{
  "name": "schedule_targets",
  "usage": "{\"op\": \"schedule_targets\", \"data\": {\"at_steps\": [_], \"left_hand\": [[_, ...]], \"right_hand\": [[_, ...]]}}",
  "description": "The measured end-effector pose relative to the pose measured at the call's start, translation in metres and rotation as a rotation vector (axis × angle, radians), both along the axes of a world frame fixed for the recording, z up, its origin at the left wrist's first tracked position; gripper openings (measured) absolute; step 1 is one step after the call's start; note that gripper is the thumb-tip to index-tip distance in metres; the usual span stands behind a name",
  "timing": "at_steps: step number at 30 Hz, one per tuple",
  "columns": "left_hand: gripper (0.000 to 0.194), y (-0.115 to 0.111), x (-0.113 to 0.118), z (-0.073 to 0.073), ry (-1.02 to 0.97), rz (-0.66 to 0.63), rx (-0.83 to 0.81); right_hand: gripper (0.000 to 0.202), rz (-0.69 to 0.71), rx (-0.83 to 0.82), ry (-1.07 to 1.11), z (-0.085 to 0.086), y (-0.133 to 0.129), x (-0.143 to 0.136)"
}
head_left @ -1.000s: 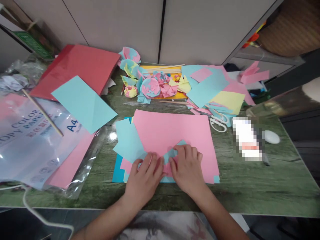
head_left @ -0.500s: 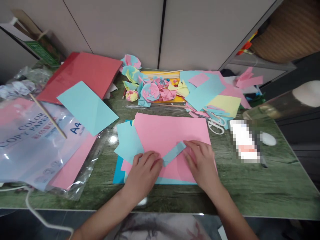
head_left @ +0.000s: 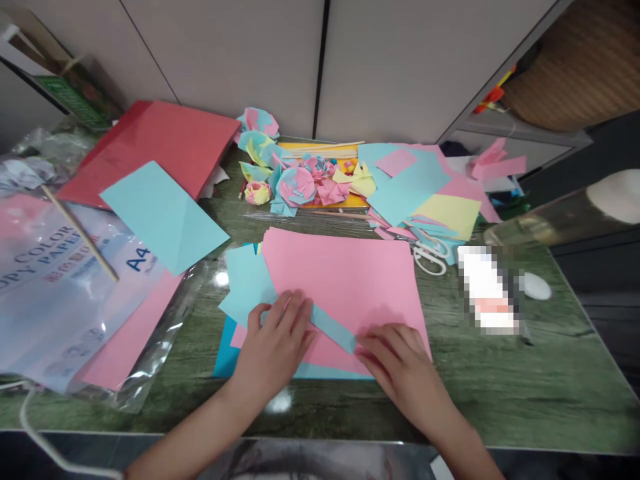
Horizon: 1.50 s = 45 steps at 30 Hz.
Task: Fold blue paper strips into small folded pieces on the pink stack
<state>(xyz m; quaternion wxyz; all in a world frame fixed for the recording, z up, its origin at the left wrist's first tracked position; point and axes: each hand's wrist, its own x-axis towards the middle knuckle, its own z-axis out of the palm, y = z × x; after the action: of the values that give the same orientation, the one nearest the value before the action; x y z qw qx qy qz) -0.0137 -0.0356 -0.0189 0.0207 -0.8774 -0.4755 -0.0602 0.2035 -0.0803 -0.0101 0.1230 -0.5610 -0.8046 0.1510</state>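
Note:
A narrow light-blue paper strip (head_left: 333, 327) lies slanted over a stack of pink paper (head_left: 345, 273), its right end lower than its left. My left hand (head_left: 275, 337) has its fingers closed on the strip's upper left end. At the lower right end, my right hand (head_left: 400, 363) pinches the strip between thumb and fingers. Light-blue paper pieces (head_left: 249, 283) rest on the left side of the stack, beside my left hand. Darker blue paper (head_left: 227, 353) shows from under the stack.
Folded paper flowers (head_left: 297, 186) and cut sheets (head_left: 410, 187) line the back. White scissors (head_left: 430, 259), a blurred-out object (head_left: 485, 290) and a white mouse-like object (head_left: 535, 286) are at right. A red folder (head_left: 155, 147), light-blue sheet (head_left: 165, 217) and plastic paper bag (head_left: 75, 293) are at left.
The strip has turned, its right end going from higher to lower. My right hand moved down with it, and my left hand shifted slightly up and left. The whole view moved a little.

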Motion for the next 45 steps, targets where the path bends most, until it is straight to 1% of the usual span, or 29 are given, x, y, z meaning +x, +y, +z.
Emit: {"op": "schedule_targets", "data": {"at_steps": [2,3,7,9,11,13,16,18,22,26,28,31,34,36,41,45], "left_hand": [[0.036,-0.002,0.003,-0.003,0.028,0.005,-0.013],[0.036,-0.003,0.004,-0.005,0.041,-0.012,-0.016],[0.038,-0.005,0.003,-0.013,0.03,-0.177,-0.034],[0.036,-0.005,0.003,-0.014,-0.015,-0.222,-0.047],[0.035,-0.003,0.003,-0.011,-0.068,-0.179,-0.063],[0.036,-0.003,0.005,-0.006,-0.111,-0.098,-0.091],[0.035,-0.006,0.007,0.002,-0.151,-0.05,-0.147],[0.033,-0.009,0.008,0.004,-0.164,-0.025,-0.17],[0.033,-0.011,0.009,0.0,-0.172,-0.004,-0.204],[0.033,-0.01,0.012,-0.007,-0.178,-0.077,-0.175],[0.035,-0.009,0.013,-0.008,-0.155,-0.112,-0.174],[0.036,-0.008,0.012,-0.006,-0.128,-0.114,-0.208],[0.034,-0.008,0.012,-0.002,-0.155,-0.086,-0.256],[0.03,-0.009,0.015,-0.001,-0.183,-0.044,-0.269],[0.021,-0.011,0.032,0.001,-0.206,0.085,-0.191],[0.017,-0.015,0.044,0.002,-0.199,0.127,-0.159]], "right_hand": [[0.016,0.036,0.016,0.005,-0.002,-0.002,-0.003],[0.014,0.054,0.027,0.004,-0.004,-0.001,-0.004],[0.015,0.101,0.055,-0.019,-0.01,0.005,0.0],[0.017,0.116,0.059,-0.021,-0.012,0.009,0.003],[0.019,0.122,0.062,-0.005,-0.013,0.013,0.006],[0.02,0.128,0.056,0.026,-0.013,0.016,0.007],[0.022,0.121,0.031,0.079,-0.013,0.019,0.005],[0.022,0.106,0.005,0.105,-0.013,0.02,0.003],[0.019,0.091,-0.028,0.137,-0.014,0.021,0.001],[0.017,0.08,-0.047,0.152,-0.015,0.023,0.001],[0.018,0.077,-0.07,0.172,-0.015,0.024,0.002],[0.022,0.055,-0.092,0.222,-0.016,0.024,0.004],[0.025,0.02,-0.087,0.255,-0.017,0.025,0.005],[0.025,0.015,-0.078,0.26,-0.018,0.025,0.005],[0.02,0.011,-0.07,0.24,-0.019,0.025,0.004],[0.019,0.008,-0.064,0.229,-0.018,0.026,0.004]]}}
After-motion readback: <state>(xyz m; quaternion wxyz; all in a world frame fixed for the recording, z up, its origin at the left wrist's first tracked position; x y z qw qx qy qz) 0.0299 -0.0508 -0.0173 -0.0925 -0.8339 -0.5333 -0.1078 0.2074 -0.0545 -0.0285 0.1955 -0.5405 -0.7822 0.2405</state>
